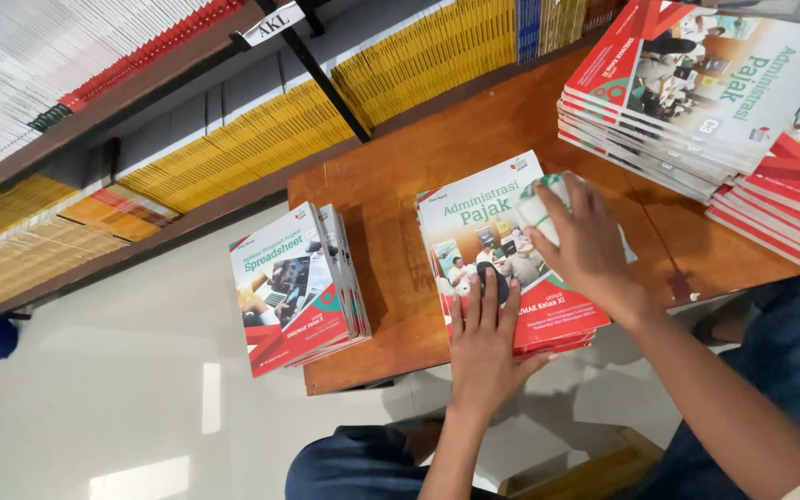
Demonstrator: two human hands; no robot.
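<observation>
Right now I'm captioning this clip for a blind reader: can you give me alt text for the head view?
Two bare hands rest on a small stack of textbooks on a wooden table: the left hand lies flat, the right hand presses a white cloth to the cover. Another book stack overhangs the table's edge, with taller stacks nearby.

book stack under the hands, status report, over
Left hand flat on middle book stack. Right hand presses white cloth on its cover. Nothing in the way.

Low wooden table (400, 176), 4 book stacks on it: small stack (293, 287), middle stack (502, 250), tall stack (687, 93), red stack (789, 208)
</observation>
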